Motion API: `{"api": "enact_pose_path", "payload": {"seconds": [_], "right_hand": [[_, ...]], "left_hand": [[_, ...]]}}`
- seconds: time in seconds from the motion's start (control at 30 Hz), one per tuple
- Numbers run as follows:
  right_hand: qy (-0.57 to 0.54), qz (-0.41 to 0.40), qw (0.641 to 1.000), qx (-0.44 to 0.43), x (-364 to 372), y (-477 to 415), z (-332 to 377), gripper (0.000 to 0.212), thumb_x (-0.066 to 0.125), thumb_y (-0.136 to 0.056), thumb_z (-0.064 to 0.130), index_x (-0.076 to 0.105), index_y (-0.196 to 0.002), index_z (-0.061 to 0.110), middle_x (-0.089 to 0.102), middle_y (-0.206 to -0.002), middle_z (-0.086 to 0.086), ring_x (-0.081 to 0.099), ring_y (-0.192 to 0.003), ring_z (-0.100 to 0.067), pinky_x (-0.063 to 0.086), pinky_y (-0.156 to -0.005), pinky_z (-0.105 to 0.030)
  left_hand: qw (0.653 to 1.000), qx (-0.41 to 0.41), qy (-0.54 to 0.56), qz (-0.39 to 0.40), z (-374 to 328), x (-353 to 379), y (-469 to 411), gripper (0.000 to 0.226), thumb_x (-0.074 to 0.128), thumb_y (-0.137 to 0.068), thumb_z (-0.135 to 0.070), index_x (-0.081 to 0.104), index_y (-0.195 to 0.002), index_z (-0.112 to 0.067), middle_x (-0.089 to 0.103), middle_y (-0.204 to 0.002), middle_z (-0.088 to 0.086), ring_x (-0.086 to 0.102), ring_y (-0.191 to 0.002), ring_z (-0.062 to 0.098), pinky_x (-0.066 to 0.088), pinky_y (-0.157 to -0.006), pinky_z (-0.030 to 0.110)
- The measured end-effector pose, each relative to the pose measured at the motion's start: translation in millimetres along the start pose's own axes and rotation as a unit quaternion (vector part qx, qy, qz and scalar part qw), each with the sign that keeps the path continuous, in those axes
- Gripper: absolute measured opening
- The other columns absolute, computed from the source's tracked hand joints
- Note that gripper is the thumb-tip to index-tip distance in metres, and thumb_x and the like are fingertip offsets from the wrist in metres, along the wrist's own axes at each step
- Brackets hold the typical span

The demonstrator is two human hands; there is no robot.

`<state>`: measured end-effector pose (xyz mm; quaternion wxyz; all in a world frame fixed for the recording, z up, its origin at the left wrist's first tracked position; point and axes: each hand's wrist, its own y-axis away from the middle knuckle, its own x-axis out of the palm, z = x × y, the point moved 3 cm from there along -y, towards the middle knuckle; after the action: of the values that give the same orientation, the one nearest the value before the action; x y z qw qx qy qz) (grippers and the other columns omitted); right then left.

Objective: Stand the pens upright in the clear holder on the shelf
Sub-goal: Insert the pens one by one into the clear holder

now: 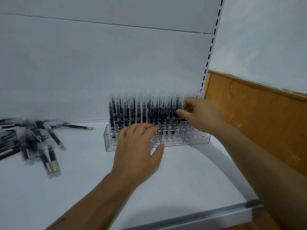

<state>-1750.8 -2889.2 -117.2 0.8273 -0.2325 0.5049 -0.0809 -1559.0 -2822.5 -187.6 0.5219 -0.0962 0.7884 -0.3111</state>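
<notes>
Looking down at a white shelf (86, 183) with a clear holder (196, 138) parked toward the back right, close to the back panel (99, 63). Crammed with upright pens (132, 112) across the left and middle sections, caps up. Just bare holes in the right section.

Left hand (139, 146) palm down, forearm coming up from the bottom of the shot, wrist pretty straight. Fingers (146, 128) stretched forward and resting on the front top edge of the holder, thumb splayed out to the right, just beside the front wall. Not wrapped around anything, just laid flat there.

Right hand (197, 113) reaching in from the right, arm crossing over the shelf's corner, knuckles pointing left. Fingers curled in, thumb and forefinger pinching a pen (177, 103) at the right end of the row, pen upright. Can't tell if its bottom end is in a hole, too much clutter down there.

Off to the left, a messy heap of loose pens (33, 140) lying flat on the shelf, well apart from the holder, kinda blurry. Metal edge (199, 214) along the shelf front, wooden panel (257, 117) on the wall to the right.
</notes>
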Motion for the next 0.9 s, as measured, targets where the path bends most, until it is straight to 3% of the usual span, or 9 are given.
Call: {"api": "enact_pose_path", "payload": {"seconds": [0.13, 0.27, 0.43, 0.6, 0.73, 0.83, 0.9], "right_hand": [[-0.06, 0.005, 0.998, 0.025, 5, 4, -5, 0.02, 0.063, -0.093, 0.034, 0.053, -0.083, 0.019, 0.059, -0.075, 0.004, 0.053, -0.069, -0.013, 0.047, -0.064, -0.031], [-0.047, 0.03, 0.998, 0.03, 2, 3, -1, 0.022, 0.063, -0.093, 0.034, 0.052, -0.081, 0.02, 0.063, -0.08, -0.001, 0.059, -0.074, -0.019, 0.052, -0.07, -0.037], [-0.013, 0.065, 0.996, 0.053, -8, 8, -3, 0.027, 0.065, -0.089, 0.046, 0.063, -0.09, 0.019, 0.064, -0.083, 0.004, 0.062, -0.083, -0.017, 0.055, -0.077, -0.038], [-0.025, 0.036, 0.998, 0.05, -28, 24, 10, 0.033, 0.061, -0.087, 0.056, 0.067, -0.09, 0.024, 0.064, -0.081, 0.011, 0.058, -0.076, -0.006, 0.048, -0.063, -0.026], [-0.062, 0.045, 0.997, -0.005, -22, 38, 50, 0.022, 0.06, -0.091, 0.047, 0.068, -0.091, 0.027, 0.064, -0.078, 0.013, 0.058, -0.073, -0.004, 0.051, -0.067, -0.028], [-0.139, 0.103, 0.983, -0.06, 4, 47, 97, 0.013, 0.062, -0.091, 0.042, 0.069, -0.089, 0.031, 0.064, -0.075, 0.016, 0.058, -0.069, 0.0, 0.047, -0.066, -0.021], [-0.171, 0.149, 0.968, -0.111, 30, 54, 133, 0.012, 0.063, -0.091, 0.042, 0.069, -0.095, 0.033, 0.067, -0.084, 0.019, 0.06, -0.075, 0.003, 0.049, -0.072, -0.021]], "left_hand": [[1.0, 0.002, -0.002, -0.003, -1, -1, 0, 0.054, 0.043, -0.084, -0.055, 0.053, -0.132, -0.033, 0.052, -0.133, -0.014, 0.039, -0.127, 0.01, 0.013, -0.106, 0.03], [1.0, 0.003, 0.002, 0.006, 0, -1, 0, 0.054, 0.043, -0.085, -0.056, 0.052, -0.133, -0.033, 0.05, -0.134, -0.015, 0.038, -0.128, 0.01, 0.012, -0.107, 0.031], [1.0, 0.014, 0.013, 0.021, 1, -3, 1, 0.055, 0.043, -0.085, -0.055, 0.05, -0.135, -0.034, 0.048, -0.137, -0.016, 0.036, -0.13, 0.009, 0.01, -0.11, 0.03], [0.998, 0.009, 0.066, 0.023, 5, -13, 3, 0.053, 0.044, -0.087, -0.053, 0.045, -0.138, -0.037, 0.04, -0.142, -0.02, 0.026, -0.134, 0.001, 0.006, -0.108, 0.019], [0.995, -0.004, 0.102, -0.003, 19, -46, 5, 0.048, 0.052, -0.087, -0.051, 0.054, -0.131, -0.033, 0.049, -0.133, -0.019, 0.037, -0.121, -0.005, 0.022, -0.101, 0.018], [0.994, -0.056, 0.091, -0.016, 54, -76, 24, 0.048, 0.048, -0.082, -0.054, 0.059, -0.124, -0.033, 0.053, -0.124, -0.022, 0.042, -0.114, -0.005, 0.031, -0.098, 0.02], [0.992, -0.1, 0.066, -0.027, 84, -97, 39, 0.044, 0.05, -0.082, -0.056, 0.06, -0.119, -0.035, 0.055, -0.12, -0.023, 0.047, -0.112, -0.002, 0.036, -0.096, 0.023]]}}
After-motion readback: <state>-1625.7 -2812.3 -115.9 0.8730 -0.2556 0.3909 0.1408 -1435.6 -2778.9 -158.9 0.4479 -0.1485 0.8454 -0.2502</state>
